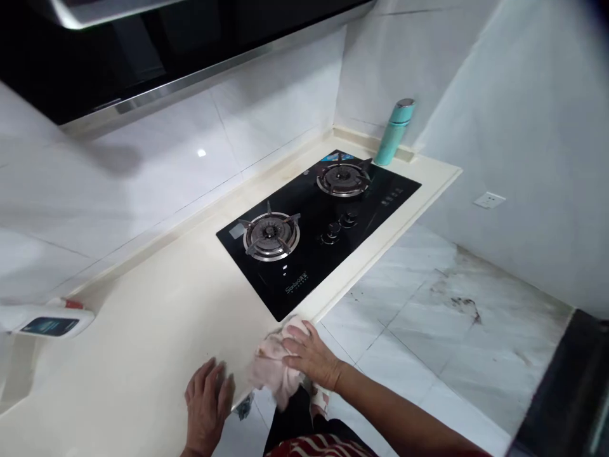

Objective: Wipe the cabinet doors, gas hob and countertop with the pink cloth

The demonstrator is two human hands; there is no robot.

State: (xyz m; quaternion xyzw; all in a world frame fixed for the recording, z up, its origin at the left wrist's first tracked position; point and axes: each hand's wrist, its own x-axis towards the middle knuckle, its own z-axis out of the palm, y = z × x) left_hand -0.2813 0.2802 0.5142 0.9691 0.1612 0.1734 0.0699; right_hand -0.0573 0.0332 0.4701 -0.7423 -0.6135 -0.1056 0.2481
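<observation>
Sitting well to the left of the fingers [198,386] is a white bottle [50,320]. Next comes the left hand [207,409], over the pale desk [143,304]. Its fingers are a bit bent and hold nothing; I cannot tell if they touch the desk. The pale pink cloth [276,371] is to their right, at the desk's front edge. The right hand [318,358] is nearer: its fingers bend over the cloth and grip it. The cloth's long way runs down toward the person. The black gas stove [304,197] starts just past those fingers, and its long side goes away to the right. Farthest off is a teal flask [394,133].
</observation>
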